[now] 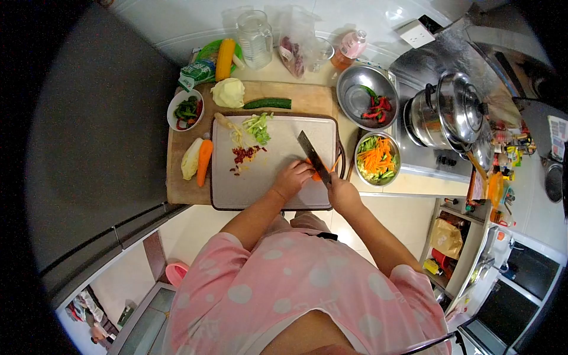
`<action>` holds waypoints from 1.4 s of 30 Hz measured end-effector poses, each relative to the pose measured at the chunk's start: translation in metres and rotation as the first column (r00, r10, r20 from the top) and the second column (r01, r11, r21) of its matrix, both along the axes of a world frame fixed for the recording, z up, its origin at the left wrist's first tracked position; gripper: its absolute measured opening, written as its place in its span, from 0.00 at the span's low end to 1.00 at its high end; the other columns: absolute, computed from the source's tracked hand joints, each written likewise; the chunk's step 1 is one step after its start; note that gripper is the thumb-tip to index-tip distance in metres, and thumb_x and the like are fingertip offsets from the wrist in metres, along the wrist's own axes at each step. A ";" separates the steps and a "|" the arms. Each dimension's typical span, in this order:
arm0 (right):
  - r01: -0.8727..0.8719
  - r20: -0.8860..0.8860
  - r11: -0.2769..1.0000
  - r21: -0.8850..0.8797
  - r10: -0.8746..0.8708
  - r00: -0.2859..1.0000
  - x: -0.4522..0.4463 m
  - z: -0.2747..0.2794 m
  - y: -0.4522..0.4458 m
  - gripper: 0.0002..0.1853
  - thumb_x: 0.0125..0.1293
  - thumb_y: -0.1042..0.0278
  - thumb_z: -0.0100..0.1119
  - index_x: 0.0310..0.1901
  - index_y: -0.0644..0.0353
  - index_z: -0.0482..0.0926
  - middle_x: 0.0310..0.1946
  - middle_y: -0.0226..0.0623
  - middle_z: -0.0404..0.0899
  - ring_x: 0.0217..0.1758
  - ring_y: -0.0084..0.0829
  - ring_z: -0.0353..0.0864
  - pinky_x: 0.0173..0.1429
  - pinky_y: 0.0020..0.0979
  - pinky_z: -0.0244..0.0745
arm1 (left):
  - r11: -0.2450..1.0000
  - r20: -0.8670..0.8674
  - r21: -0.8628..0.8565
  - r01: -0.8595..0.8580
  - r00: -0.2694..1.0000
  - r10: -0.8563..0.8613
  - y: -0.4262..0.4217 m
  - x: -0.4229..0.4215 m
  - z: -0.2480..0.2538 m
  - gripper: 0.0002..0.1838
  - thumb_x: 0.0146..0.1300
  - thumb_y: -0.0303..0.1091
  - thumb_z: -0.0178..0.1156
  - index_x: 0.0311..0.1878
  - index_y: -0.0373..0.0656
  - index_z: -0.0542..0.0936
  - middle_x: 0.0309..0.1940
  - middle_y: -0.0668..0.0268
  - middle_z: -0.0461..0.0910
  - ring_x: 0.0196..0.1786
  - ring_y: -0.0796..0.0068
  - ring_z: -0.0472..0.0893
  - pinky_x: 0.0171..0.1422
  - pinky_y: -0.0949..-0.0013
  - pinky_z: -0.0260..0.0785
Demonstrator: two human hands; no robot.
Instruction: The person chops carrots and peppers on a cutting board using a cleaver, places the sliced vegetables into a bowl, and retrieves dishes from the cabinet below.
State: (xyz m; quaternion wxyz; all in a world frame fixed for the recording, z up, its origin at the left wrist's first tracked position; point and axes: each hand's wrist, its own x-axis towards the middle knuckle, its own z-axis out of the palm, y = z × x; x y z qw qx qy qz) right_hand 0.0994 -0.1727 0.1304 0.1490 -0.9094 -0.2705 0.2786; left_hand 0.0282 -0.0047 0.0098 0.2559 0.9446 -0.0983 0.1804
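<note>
On the right part of the cutting board (242, 192), my left hand (292, 179) presses its closed fingers on an orange carrot piece (317, 175). My right hand (343, 194) grips the handle of a dark cleaver (312, 152), whose blade lies across the carrot and points up and left. A thin carrot strip lies to the right of the blade. Chopped green pieces (258, 128), pale shreds and chopped red chili (247, 154) sit on the upper left of the board. A whole carrot (204, 163) and a small cabbage (191, 158) lie left of it.
A cucumber (267, 103) and a cut cabbage (228, 93) lie behind the board. At the right stand a bowl of shredded vegetables (377, 158), a steel bowl with red chilies (357, 94) and a pot (432, 115) on the stove. A white bowl (171, 112) is far left.
</note>
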 end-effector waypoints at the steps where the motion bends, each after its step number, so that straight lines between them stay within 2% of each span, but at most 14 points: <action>1: 0.005 -0.008 1.000 0.003 -0.005 1.000 -0.001 0.001 0.002 0.13 0.64 0.68 0.50 0.47 0.64 0.71 0.24 0.57 0.78 0.30 0.58 0.79 0.35 0.54 0.73 | 1.000 0.002 0.004 -0.004 1.000 0.004 0.000 0.000 0.001 0.08 0.50 0.32 0.63 0.36 0.48 0.82 0.41 0.73 0.79 0.48 0.69 0.75 0.56 0.70 0.70; 4: -0.043 0.002 0.997 -0.069 0.043 0.999 -0.002 0.003 0.007 0.10 0.63 0.72 0.44 0.45 0.66 0.69 0.26 0.56 0.79 0.31 0.54 0.82 0.35 0.51 0.77 | 0.999 -0.135 -0.032 0.042 0.990 -0.046 0.001 -0.003 -0.012 0.16 0.49 0.32 0.65 0.44 0.50 0.81 0.47 0.71 0.78 0.55 0.69 0.74 0.64 0.61 0.64; 7: -0.043 0.019 0.997 -0.064 0.044 0.999 -0.002 -0.003 0.010 0.09 0.63 0.72 0.45 0.43 0.65 0.69 0.26 0.55 0.79 0.31 0.54 0.82 0.36 0.51 0.76 | 1.000 -0.012 0.003 0.013 1.000 -0.013 0.001 -0.001 -0.005 0.07 0.50 0.32 0.63 0.35 0.48 0.82 0.41 0.72 0.79 0.47 0.70 0.76 0.54 0.70 0.70; 10: -0.062 0.086 0.998 0.033 0.059 0.995 -0.003 -0.019 0.012 0.09 0.63 0.71 0.46 0.43 0.64 0.68 0.25 0.54 0.79 0.30 0.55 0.81 0.35 0.52 0.76 | 0.998 -0.025 0.055 -0.002 1.000 0.003 0.005 -0.003 0.011 0.07 0.50 0.31 0.62 0.35 0.48 0.82 0.42 0.72 0.79 0.47 0.70 0.76 0.53 0.69 0.71; 16: 0.004 0.113 0.996 0.086 -0.013 0.994 0.002 -0.030 0.005 0.14 0.64 0.67 0.52 0.49 0.65 0.69 0.24 0.56 0.78 0.29 0.56 0.79 0.34 0.53 0.73 | 0.999 -0.062 -0.040 -0.022 0.998 0.019 -0.001 -0.005 0.009 0.09 0.52 0.31 0.61 0.38 0.47 0.82 0.42 0.71 0.79 0.48 0.68 0.76 0.55 0.69 0.71; 19: -0.010 0.068 0.999 0.037 0.008 0.998 0.009 -0.017 0.004 0.14 0.64 0.67 0.48 0.48 0.64 0.69 0.24 0.55 0.78 0.29 0.55 0.81 0.32 0.52 0.75 | 0.998 -0.031 -0.051 -0.027 0.999 0.026 -0.002 -0.004 0.008 0.09 0.52 0.30 0.60 0.39 0.47 0.82 0.42 0.71 0.79 0.48 0.68 0.76 0.55 0.69 0.70; 22: -0.035 0.077 0.999 0.017 0.033 0.996 0.010 -0.007 0.002 0.14 0.65 0.67 0.48 0.49 0.65 0.69 0.24 0.56 0.79 0.29 0.55 0.81 0.32 0.53 0.75 | 1.000 0.033 0.021 0.023 0.999 -0.024 0.001 -0.002 0.016 0.09 0.53 0.30 0.60 0.39 0.47 0.82 0.42 0.71 0.79 0.47 0.67 0.76 0.55 0.69 0.70; 25: -0.012 0.028 1.000 -0.019 0.012 1.000 0.009 0.008 0.004 0.15 0.65 0.65 0.52 0.49 0.66 0.70 0.25 0.58 0.78 0.31 0.57 0.80 0.37 0.52 0.74 | 1.000 0.012 -0.010 0.008 1.000 -0.008 0.002 -0.001 0.012 0.09 0.53 0.30 0.61 0.39 0.47 0.82 0.41 0.71 0.79 0.46 0.67 0.77 0.54 0.69 0.71; 34: 0.013 -0.006 0.999 -0.043 -0.014 1.000 -0.001 0.001 0.001 0.12 0.64 0.67 0.53 0.45 0.65 0.71 0.25 0.59 0.78 0.31 0.57 0.80 0.36 0.53 0.74 | 1.000 0.004 -0.023 -0.010 1.000 0.010 -0.001 -0.002 -0.013 0.08 0.51 0.32 0.63 0.36 0.48 0.82 0.41 0.73 0.79 0.44 0.70 0.77 0.51 0.70 0.72; 37: -0.046 0.013 0.998 -0.042 0.047 0.999 -0.003 0.003 0.005 0.09 0.64 0.71 0.44 0.43 0.64 0.69 0.25 0.56 0.79 0.30 0.55 0.81 0.34 0.53 0.76 | 1.000 -0.174 0.012 0.017 0.985 -0.014 0.000 -0.005 -0.024 0.13 0.55 0.37 0.62 0.44 0.52 0.82 0.48 0.73 0.79 0.54 0.74 0.76 0.64 0.60 0.65; 40: -0.040 0.027 0.999 -0.010 0.040 0.999 -0.001 -0.008 0.005 0.08 0.64 0.72 0.44 0.42 0.64 0.69 0.25 0.55 0.79 0.29 0.55 0.81 0.34 0.53 0.75 | 0.999 -0.211 0.028 0.028 0.977 -0.021 0.003 -0.006 -0.016 0.13 0.55 0.38 0.61 0.45 0.52 0.82 0.49 0.73 0.78 0.54 0.72 0.76 0.64 0.59 0.67; 42: -0.023 0.047 0.999 0.022 0.022 0.999 -0.003 -0.014 0.010 0.11 0.64 0.70 0.49 0.45 0.65 0.69 0.23 0.57 0.78 0.28 0.56 0.80 0.33 0.53 0.74 | 0.999 -0.085 0.032 0.000 0.996 0.003 0.003 -0.004 0.000 0.09 0.52 0.35 0.62 0.39 0.50 0.82 0.44 0.72 0.79 0.48 0.72 0.77 0.55 0.67 0.70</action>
